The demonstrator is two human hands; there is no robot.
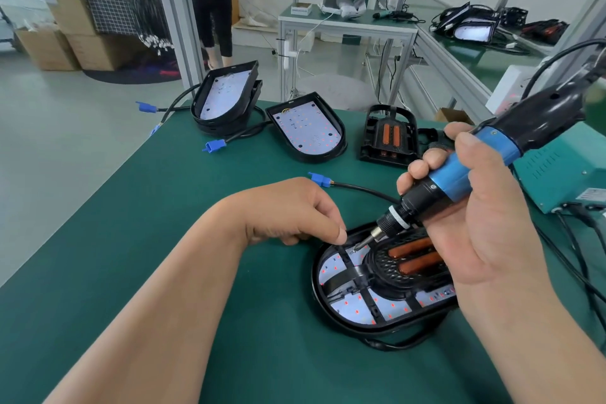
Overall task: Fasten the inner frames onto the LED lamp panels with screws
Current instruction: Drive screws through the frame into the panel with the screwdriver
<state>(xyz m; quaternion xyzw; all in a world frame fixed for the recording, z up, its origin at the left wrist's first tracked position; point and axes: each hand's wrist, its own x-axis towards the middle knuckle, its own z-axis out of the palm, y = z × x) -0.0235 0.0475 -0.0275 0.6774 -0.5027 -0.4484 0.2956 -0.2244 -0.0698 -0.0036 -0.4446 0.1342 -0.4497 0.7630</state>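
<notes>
Right hand [475, 207]: electric screwdriver [459, 179] gripped; bit [363, 243] set on inner frame [359, 274].
Left hand [295, 210]: curled, just beside bit at LED lamp panel [354, 310] edge; hold cannot be determined.

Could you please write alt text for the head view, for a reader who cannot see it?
A right hand grips a blue electric screwdriver, its bit on the inner frame of an LED lamp panel on a green table. The left hand rests curled at the panel's rim beside the bit.
</notes>
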